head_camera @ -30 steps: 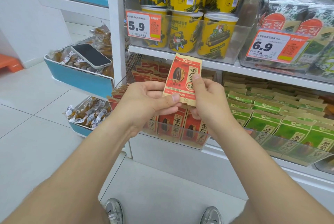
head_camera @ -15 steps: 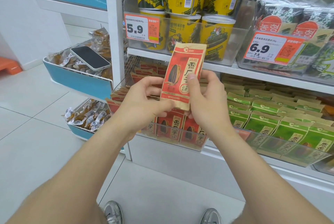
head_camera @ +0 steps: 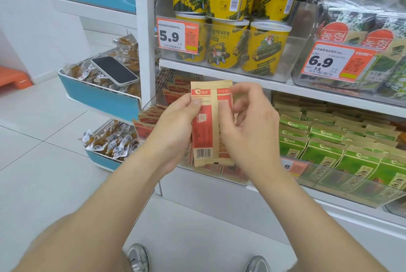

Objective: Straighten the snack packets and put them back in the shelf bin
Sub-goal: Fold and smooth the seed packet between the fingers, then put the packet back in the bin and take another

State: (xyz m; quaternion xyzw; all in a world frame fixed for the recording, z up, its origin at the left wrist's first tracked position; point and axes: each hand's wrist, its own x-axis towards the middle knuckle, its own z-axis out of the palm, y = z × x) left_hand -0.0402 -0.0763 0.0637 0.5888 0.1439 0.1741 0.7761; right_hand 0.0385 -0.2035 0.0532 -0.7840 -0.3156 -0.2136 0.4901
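I hold one red and tan snack packet (head_camera: 204,135) upright in front of the lower shelf, its back with the barcode facing me. My left hand (head_camera: 173,126) grips its left edge, thumb on the face. My right hand (head_camera: 252,131) is at its right edge with the thumb on the packet and curled fingers by the top corner, blurred by motion. Behind my hands, more red packets (head_camera: 151,118) stand in rows in the clear shelf bin (head_camera: 219,172), partly hidden.
Green packets (head_camera: 329,146) fill the neighbouring bin on the right. Yellow cans (head_camera: 224,43) and seaweed packs sit on the shelf above. A phone (head_camera: 114,70) lies on snacks in a blue side basket (head_camera: 98,98) at left. White floor tiles lie below.
The packet has been turned from its front with the seed picture to its back with the barcode. It now hangs lower and straighter, and my right hand has shifted to its right edge.
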